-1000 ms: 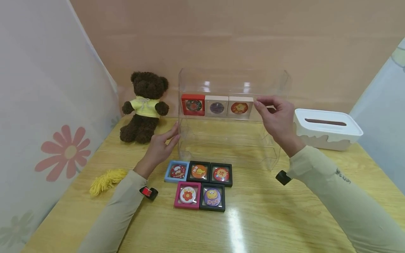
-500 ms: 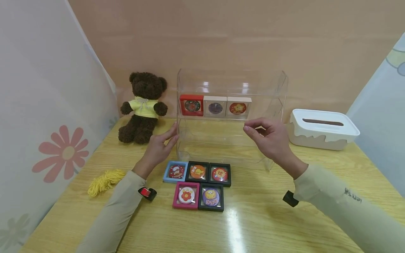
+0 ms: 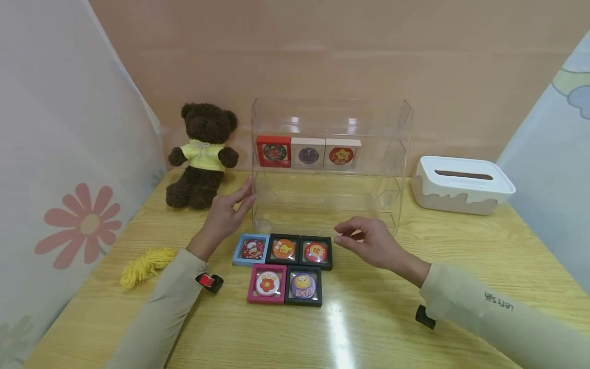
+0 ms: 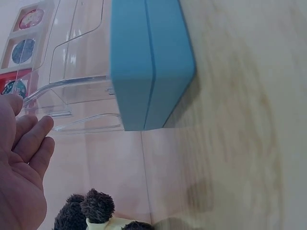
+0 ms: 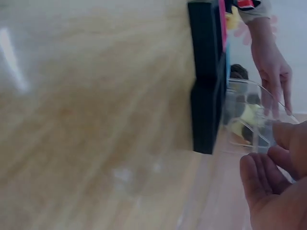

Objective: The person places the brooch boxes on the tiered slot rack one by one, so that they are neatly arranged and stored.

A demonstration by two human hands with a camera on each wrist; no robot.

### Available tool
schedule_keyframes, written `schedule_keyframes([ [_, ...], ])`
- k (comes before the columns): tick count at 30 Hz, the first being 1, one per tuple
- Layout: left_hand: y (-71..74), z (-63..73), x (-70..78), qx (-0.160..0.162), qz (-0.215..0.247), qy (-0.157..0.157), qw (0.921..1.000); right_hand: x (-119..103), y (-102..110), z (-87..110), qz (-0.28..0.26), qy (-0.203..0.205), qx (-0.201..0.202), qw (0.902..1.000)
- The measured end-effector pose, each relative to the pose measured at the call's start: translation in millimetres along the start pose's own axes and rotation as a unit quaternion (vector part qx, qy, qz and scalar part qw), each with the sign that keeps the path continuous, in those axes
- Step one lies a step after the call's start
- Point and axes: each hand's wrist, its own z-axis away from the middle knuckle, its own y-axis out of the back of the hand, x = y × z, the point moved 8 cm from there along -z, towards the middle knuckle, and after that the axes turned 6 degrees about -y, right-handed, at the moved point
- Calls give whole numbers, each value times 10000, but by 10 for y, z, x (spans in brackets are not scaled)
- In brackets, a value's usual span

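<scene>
My left hand (image 3: pixel 227 215) rests its fingertips against the left side of a clear acrylic display rack (image 3: pixel 322 201), fingers fairly straight. On its upper tier stand a red frame (image 3: pixel 274 151) and two white frames (image 3: pixel 308 153), each with a round badge inside. Holding nothing, my right hand (image 3: pixel 369 242) hovers with loosely bent fingers just right of a black-framed badge (image 3: pixel 315 252). That frame shares a row with another black frame (image 3: pixel 283 249) and a light blue frame (image 3: pixel 251 249). Below them lie a magenta frame (image 3: pixel 267 284) and a black one with a purple badge (image 3: pixel 303 286).
A brown teddy bear (image 3: pixel 203 159) in a yellow top sits left of the rack. Yellow yarn (image 3: pixel 146 266) lies at the table's left. A white tissue box (image 3: pixel 463 184) stands at the back right. Behind everything is a plain pinkish wall (image 3: pixel 322 51).
My right hand has left the white star-badge frame on the upper tier and come down toward the front row of frames. My left hand stays at the rack's side. The view has shifted slightly.
</scene>
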Motion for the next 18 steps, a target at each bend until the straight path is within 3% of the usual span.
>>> schedule_keyframes([
  [9,8,-2,23,-103,-10,19,9999,208,-302,125,249,-387,-668,9967],
  [18,19,-8,37,-42,-66,-76,9999,250,-402,141,480,-536,-732,9947],
])
